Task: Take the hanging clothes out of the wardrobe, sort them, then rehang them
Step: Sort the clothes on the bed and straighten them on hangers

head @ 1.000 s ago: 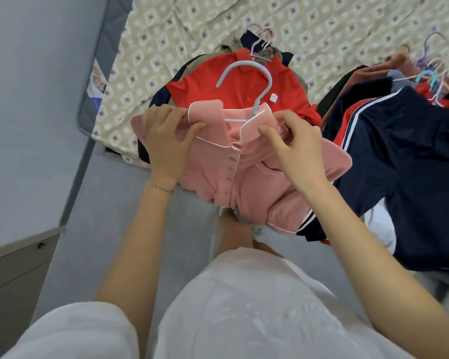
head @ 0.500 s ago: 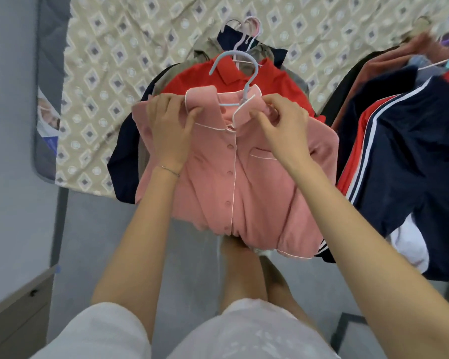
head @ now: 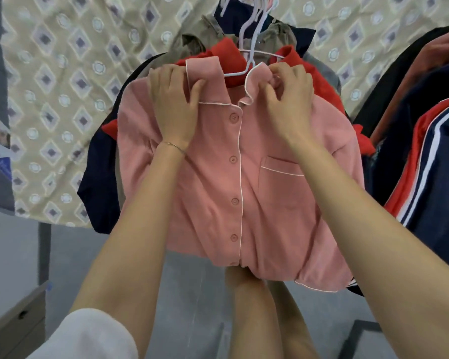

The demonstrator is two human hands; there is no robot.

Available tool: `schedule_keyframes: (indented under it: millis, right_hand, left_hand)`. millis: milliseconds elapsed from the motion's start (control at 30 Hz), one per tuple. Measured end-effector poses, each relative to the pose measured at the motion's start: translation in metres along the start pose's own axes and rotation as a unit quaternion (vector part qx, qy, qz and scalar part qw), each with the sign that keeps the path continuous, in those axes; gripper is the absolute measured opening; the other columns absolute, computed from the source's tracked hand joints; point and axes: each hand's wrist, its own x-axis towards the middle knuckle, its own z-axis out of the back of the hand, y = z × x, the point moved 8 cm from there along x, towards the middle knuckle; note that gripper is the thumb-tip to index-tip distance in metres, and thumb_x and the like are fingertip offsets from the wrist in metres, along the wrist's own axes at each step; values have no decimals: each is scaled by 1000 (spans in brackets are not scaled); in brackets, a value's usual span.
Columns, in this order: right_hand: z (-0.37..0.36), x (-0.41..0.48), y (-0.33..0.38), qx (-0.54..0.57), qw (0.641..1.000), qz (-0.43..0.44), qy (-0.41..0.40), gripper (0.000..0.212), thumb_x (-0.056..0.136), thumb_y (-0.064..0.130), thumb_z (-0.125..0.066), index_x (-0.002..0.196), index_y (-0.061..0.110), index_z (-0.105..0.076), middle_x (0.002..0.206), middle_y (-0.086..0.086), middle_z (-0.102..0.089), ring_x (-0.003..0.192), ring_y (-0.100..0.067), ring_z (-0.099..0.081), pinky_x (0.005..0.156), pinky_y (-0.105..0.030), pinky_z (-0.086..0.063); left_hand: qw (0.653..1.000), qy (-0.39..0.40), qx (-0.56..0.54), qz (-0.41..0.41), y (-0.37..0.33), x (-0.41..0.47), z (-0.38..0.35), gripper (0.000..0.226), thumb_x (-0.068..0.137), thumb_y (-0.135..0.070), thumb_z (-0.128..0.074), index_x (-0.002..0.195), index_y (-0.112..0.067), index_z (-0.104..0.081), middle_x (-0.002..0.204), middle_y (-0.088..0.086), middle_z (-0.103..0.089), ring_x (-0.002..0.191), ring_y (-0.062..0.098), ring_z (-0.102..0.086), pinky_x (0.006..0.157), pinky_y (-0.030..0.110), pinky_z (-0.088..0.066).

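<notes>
Pink white-piped button shirt (head: 218,182) on a pale hanger (head: 240,72): my left hand (head: 174,104) pinches one collar flap, my right hand (head: 288,102) the other.

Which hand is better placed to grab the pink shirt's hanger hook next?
Probably the right hand: it pinches the collar right beside the hanger neck, while the left hand grips the pink shirt collar farther from it.
</notes>
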Motion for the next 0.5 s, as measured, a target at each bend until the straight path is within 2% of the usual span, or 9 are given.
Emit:
schedule_keyframes:
  millis: [67, 167, 300, 400, 500]
  right_hand:
    - [-5, 5, -6, -6, 1000, -5, 4, 25, 90, 24, -55, 113, 20, -65, 104, -6, -54, 100, -26, -46, 82, -24, -26]
    - [-3, 1, -5, 6, 1000, 6, 6, 30, 89, 21, -55, 117, 21, -65, 107, -5, -53, 102, -25, -45, 88, -25, -31]
    - [10, -14, -2, 16, 1000, 15, 2, 44, 88, 24, -60, 132, 21, -57, 127, -5, -50, 117, -25, -43, 103, -32, -34]
    - [26, -31, -4, -26, 999, 16, 7, 56, 89, 33, -62, 142, 21, -49, 148, -11, -38, 136, -29, -34, 115, -40, -26]
    - [47, -54, -11, -57, 998, 11, 28, 63, 91, 38, -61, 148, 22, -41, 159, -12, -23, 146, -32, -21, 120, -47, -18]
  left_hand:
    - [1000, -4, 8, -9, 0, 2, -5, 36, 93, -37, -56, 96, -1, -62, 105, 15, -62, 105, 34, -53, 102, 55, -39]
    - [1000, -1, 8, 1, 1, -2, -6, 39, 94, -38, -55, 107, -3, -64, 111, 14, -63, 109, 32, -54, 104, 51, -38]
    - [1000, -8, -23, 9, -15, -17, 6, 47, 94, -31, -55, 133, -3, -54, 134, 12, -55, 128, 30, -49, 111, 47, -34]
    - [1000, -14, -19, -2, -43, -35, 19, 56, 95, -28, -55, 145, -6, -44, 151, 13, -41, 142, 29, -35, 119, 48, -23]
    - [1000, 5, -5, -25, -76, -56, 24, 59, 97, -31, -54, 149, -9, -38, 157, 13, -33, 148, 32, -25, 122, 50, -11]
